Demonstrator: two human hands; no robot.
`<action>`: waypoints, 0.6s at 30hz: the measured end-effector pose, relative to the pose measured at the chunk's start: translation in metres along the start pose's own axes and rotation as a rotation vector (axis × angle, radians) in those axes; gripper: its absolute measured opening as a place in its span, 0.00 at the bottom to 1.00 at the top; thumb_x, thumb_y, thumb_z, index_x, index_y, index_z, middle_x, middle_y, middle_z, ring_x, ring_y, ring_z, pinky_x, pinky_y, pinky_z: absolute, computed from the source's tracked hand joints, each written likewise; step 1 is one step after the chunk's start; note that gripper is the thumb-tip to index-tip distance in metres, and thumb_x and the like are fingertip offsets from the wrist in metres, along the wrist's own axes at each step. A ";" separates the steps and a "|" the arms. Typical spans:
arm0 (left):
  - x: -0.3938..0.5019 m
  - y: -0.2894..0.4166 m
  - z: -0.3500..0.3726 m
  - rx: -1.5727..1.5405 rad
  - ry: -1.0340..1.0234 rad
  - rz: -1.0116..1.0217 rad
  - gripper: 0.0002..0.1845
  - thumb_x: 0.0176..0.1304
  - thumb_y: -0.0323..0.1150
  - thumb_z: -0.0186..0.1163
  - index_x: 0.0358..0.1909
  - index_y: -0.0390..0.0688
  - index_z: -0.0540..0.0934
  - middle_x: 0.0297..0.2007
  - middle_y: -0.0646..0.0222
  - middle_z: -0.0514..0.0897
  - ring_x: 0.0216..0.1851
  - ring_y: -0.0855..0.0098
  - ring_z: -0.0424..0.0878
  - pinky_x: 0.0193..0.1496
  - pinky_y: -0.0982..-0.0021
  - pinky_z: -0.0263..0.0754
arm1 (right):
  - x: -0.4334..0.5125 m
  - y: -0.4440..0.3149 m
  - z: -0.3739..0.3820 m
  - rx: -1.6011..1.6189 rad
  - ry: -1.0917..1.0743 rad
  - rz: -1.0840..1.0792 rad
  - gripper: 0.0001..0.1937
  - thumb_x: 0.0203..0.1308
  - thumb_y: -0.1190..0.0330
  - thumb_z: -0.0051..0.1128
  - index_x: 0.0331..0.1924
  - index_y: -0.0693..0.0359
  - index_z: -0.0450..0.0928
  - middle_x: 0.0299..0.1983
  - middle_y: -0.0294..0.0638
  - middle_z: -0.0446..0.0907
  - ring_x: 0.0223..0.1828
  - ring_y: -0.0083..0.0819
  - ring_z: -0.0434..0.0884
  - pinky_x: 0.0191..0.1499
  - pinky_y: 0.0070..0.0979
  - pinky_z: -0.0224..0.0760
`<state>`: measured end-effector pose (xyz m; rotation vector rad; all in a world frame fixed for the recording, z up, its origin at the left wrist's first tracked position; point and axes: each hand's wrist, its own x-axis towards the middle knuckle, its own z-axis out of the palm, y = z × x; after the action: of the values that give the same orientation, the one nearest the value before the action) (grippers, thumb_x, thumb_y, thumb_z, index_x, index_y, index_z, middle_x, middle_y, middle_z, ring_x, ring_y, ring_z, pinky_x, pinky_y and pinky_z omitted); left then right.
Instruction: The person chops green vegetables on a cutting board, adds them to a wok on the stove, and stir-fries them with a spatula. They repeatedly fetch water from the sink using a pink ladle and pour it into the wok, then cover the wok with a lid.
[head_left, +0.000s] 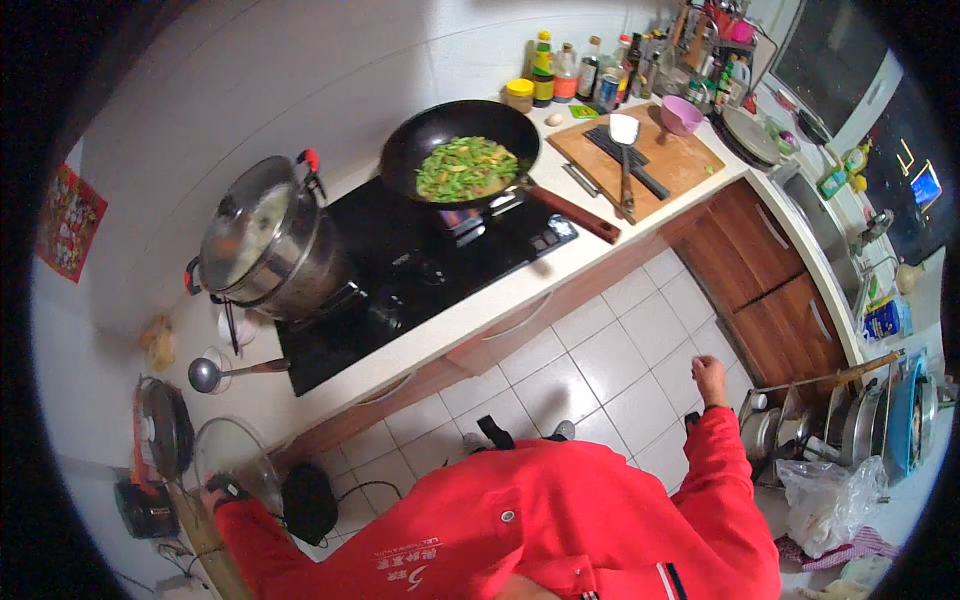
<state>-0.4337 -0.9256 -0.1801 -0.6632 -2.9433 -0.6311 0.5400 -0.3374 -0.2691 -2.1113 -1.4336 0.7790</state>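
Note:
My left hand (217, 493) is low at the left, at the rim of a clear glass lid (234, 459); its fingers are partly hidden, so a grip cannot be made out. My right hand (708, 377) hangs over the tiled floor at the right, fingers curled, with nothing visible in it. On the black glass hob (405, 262), a wok (457, 116) holds chopped green vegetables (465, 171) mixed with yellowish pieces. A tall steel steamer pot (300, 262) under a fogged glass lid (251, 225) stands on the hob's left side. Left of the hob lies a ladle (204, 375).
A wooden cutting board (690, 161) carries a cleaver (611, 146), a spatula (624, 133) and a pink bowl (681, 115). Several sauce bottles (589, 69) line the wall. A sink (821, 202) is at the right, above a pot rack (795, 420). A black pan (166, 427) hangs left.

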 end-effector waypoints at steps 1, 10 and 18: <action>-0.006 0.009 -0.002 -0.019 -0.016 -0.006 0.24 0.51 0.44 0.61 0.47 0.40 0.77 0.44 0.60 0.81 0.44 0.63 0.80 0.43 0.63 0.73 | 0.018 -0.004 0.001 -0.019 0.001 0.016 0.12 0.54 0.67 0.54 0.34 0.69 0.79 0.21 0.39 0.79 0.21 0.25 0.77 0.27 0.24 0.72; -0.091 0.162 0.046 -0.585 -0.183 -0.090 0.20 0.47 0.31 0.66 0.45 0.40 0.78 0.40 0.62 0.82 0.44 0.66 0.80 0.49 0.65 0.73 | 0.177 -0.123 0.025 -0.031 -0.096 -0.568 0.15 0.59 0.66 0.54 0.46 0.67 0.76 0.34 0.43 0.81 0.30 0.25 0.79 0.34 0.23 0.73; -0.153 0.261 0.149 -1.011 -0.040 -0.187 0.13 0.54 0.20 0.52 0.43 0.35 0.73 0.39 0.65 0.77 0.43 0.71 0.76 0.47 0.72 0.72 | 0.221 -0.238 0.065 -0.294 -0.047 -0.660 0.27 0.56 0.56 0.57 0.58 0.59 0.68 0.47 0.53 0.76 0.48 0.47 0.76 0.49 0.39 0.69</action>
<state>-0.1796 -0.7112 -0.2402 -0.4069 -2.5520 -2.1656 0.4013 -0.0443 -0.2025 -1.6261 -2.2019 0.3721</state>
